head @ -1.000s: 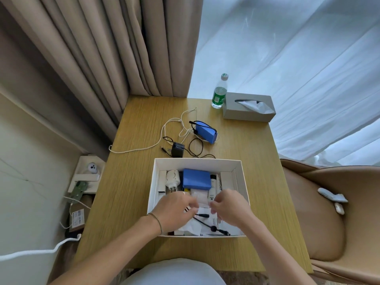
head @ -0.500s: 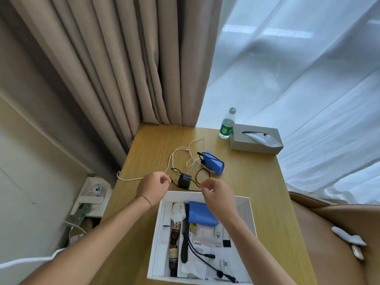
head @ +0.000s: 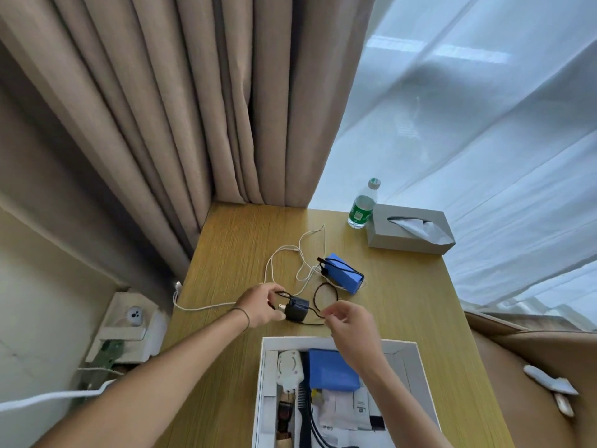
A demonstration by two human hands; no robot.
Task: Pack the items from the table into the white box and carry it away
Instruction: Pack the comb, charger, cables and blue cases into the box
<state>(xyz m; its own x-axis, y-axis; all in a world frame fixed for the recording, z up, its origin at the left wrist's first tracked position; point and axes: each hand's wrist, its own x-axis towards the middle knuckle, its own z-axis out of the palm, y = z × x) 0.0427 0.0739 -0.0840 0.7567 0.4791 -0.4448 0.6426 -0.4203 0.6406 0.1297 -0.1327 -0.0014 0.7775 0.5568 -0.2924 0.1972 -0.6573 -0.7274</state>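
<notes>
The left hand is pinching the black charger just beyond the white box on the counter; the right hand is pinching its black cable, trailing rightward.

Two bare forearms come in from the lower edge, one from about seven o'clock and the other from about five o'clock, and no sleeve shows on either as far up as the picture reaches. The left hand wears no ring or glove that can be made out. Round the left wrist sits a thin dark band, narrow as a cord, lying slightly slack and slanted across the wrist. The right hand is likewise bare, and its wrist carries no band, watch or strap.
</notes>
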